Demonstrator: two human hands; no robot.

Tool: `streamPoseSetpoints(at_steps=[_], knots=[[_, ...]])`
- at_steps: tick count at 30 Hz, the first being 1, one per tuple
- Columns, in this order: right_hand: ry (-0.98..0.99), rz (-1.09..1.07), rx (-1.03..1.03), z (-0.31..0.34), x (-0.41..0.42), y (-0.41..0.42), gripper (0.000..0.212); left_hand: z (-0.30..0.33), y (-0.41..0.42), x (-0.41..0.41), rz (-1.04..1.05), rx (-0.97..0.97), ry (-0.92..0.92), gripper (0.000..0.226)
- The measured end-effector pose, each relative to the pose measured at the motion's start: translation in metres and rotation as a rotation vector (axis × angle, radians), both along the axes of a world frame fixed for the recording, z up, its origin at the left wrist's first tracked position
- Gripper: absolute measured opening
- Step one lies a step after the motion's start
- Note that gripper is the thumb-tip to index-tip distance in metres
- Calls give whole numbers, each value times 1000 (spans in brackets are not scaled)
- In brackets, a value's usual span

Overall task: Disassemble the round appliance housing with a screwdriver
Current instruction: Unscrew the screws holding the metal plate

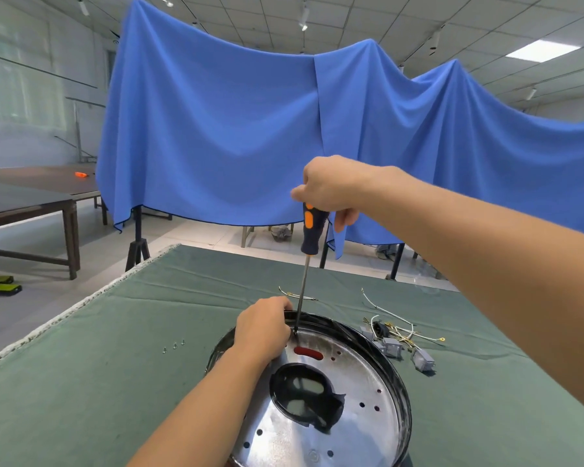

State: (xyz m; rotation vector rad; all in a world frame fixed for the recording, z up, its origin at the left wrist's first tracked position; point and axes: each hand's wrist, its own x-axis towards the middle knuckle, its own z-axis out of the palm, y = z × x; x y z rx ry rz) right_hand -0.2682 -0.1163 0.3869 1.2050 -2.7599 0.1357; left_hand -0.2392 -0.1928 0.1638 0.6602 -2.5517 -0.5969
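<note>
Screwdriver (312, 230) upright between right hand (331, 188) and housing (368, 382).

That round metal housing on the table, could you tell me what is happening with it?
A person is taking it apart. The right hand grips a screwdriver held upright, tip down near the far rim of the round housing. The left hand steadies that rim. Three loose screws and a bundle of wires lie on the green cloth.

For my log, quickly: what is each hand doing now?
Left hand: grips the rim of the round black-and-silver metal housing.
Right hand: grips the black-and-orange screwdriver.
</note>
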Motion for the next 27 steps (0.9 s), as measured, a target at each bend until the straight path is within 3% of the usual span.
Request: streamPoseSetpoints(at_steps=[3,5,8,11,17,20,22,27], knots=[[-96,27,20,5,-1,1,9,0,1,3,3,-1,31,35],[-150,47,56,8,0,3,23,1,2,4,8,-24,23,24],[-92,41,-2,1,-1,6,25,1,3,6,4,-42,-33,17],[13,18,-66,-4,-4,6,27,1,3,5,3,-38,-73,19],[-98,97,-33,1,-3,12,23,-2,1,3,9,-41,-82,24],[12,38,-63,-5,-8,14,33,-1,2,4,1,-58,-78,28],[64,10,-52,-5,-11,14,27,-1,2,4,0,-66,-75,30],[-97,38,-25,1,-11,17,30,-1,2,4,-5,-53,-69,31]])
